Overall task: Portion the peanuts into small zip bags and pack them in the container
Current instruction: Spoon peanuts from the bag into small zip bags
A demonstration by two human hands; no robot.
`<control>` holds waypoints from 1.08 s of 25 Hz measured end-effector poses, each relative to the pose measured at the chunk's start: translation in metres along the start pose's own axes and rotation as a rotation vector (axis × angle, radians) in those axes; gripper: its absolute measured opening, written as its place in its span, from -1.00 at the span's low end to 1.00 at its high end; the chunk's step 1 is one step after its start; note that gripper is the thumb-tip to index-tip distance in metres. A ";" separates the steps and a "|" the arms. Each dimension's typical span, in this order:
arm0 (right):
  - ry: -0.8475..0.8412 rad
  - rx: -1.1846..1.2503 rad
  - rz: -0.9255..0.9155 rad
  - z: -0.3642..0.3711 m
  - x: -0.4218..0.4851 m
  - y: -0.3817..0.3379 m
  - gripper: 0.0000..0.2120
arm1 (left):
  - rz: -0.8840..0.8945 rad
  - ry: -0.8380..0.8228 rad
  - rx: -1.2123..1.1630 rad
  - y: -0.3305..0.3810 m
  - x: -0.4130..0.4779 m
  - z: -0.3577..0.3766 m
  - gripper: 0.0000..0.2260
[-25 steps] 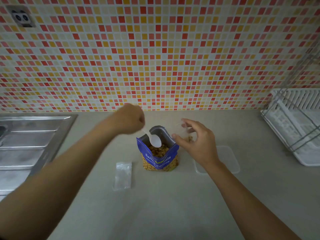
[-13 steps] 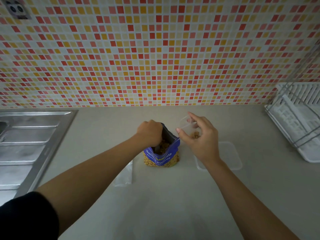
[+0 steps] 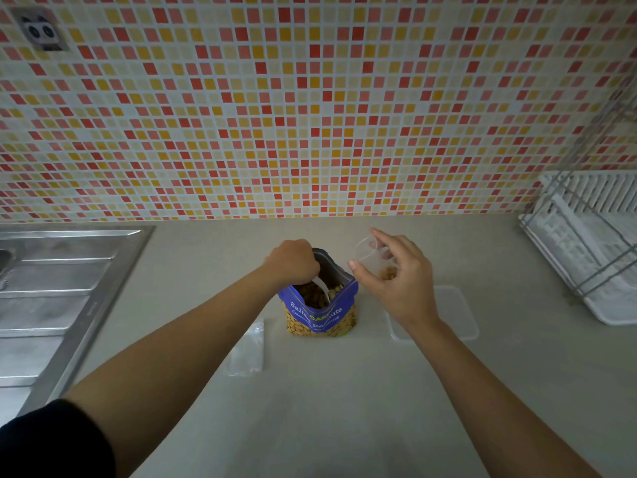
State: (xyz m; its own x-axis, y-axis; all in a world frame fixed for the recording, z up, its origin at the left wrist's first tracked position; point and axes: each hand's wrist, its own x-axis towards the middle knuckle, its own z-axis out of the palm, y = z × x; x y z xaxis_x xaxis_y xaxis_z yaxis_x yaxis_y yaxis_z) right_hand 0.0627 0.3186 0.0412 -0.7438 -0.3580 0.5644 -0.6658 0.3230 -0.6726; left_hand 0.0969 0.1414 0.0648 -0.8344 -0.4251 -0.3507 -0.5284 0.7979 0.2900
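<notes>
On a beige counter [image 3: 344, 408], the left hand [image 3: 293, 262] grips a white plastic spoon [image 3: 322, 288] dipped into an upright blue peanut pouch [image 3: 319, 307], apparently mid-scoop, while the right hand [image 3: 396, 284] pinches a small clear zip bag [image 3: 368, 251] open just beside it, ready for a steady, level transfer.

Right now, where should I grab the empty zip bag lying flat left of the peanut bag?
Probably pinch the zip bag at its near right corner, coming from above on your side. It lies flat and thin on the counter, so only an edge can be lifted, and the left forearm hangs over its far left corner.
</notes>
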 end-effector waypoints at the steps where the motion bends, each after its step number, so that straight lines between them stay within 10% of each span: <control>1: -0.008 -0.005 0.001 -0.002 0.000 0.000 -0.44 | -0.004 0.008 -0.019 -0.004 0.000 -0.002 -0.87; 27: -0.268 -0.145 0.025 0.023 -0.001 -0.007 -0.43 | 0.062 0.084 -0.323 -0.054 -0.030 -0.091 -0.78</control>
State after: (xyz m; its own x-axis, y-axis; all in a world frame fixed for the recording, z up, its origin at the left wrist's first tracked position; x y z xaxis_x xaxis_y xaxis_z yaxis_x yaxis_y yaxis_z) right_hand 0.0695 0.2964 0.0337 -0.7309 -0.5605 0.3893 -0.6633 0.4492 -0.5985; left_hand 0.1362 0.0723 0.1413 -0.8696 -0.4241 -0.2530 -0.4871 0.6523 0.5807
